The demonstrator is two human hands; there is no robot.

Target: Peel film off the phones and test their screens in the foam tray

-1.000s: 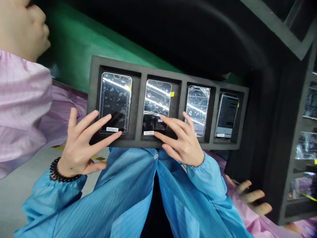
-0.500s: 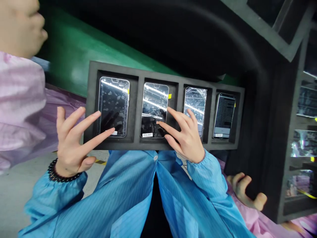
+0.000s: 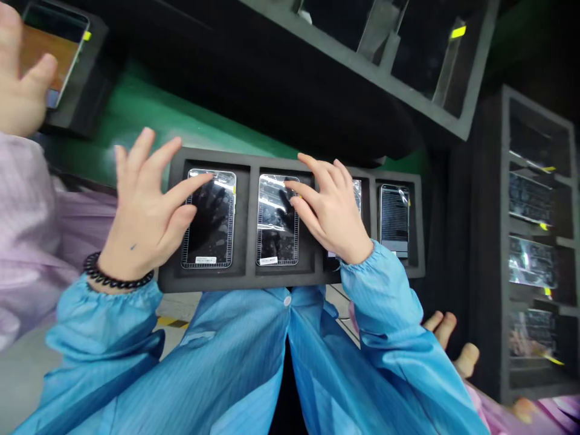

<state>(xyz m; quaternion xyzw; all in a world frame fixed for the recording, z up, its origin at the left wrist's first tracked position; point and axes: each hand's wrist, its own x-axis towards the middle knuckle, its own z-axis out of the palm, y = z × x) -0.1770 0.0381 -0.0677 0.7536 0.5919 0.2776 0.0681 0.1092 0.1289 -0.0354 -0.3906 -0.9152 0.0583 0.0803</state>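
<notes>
A dark foam tray (image 3: 248, 281) in front of me holds a row of smartphones in separate compartments. Over the leftmost smartphone (image 3: 209, 232), my left hand (image 3: 147, 208) is spread, its index fingertip at the top of the screen. My right hand (image 3: 333, 202) has its fingers apart, with the index fingertip at the upper part of the second smartphone (image 3: 277, 232). Both of these screens show a ladder-like pattern along the edges and a white label at the bottom. The third smartphone (image 3: 356, 190) is mostly behind my right hand. Dark text fills the rightmost smartphone's screen (image 3: 394, 217).
At the right stands another foam tray (image 3: 505, 241) with several phones. A further tray (image 3: 362, 63) lies at the top. Upper left, a co-worker's hand (image 3: 22, 90) is beside a lit phone (image 3: 63, 57). Another person's hand (image 3: 446, 338) shows at lower right.
Both hands have moved from the lower screen areas up to the top of the two left phones. The second phone's screen now shows the ladder-like edge pattern. The view has shifted.
</notes>
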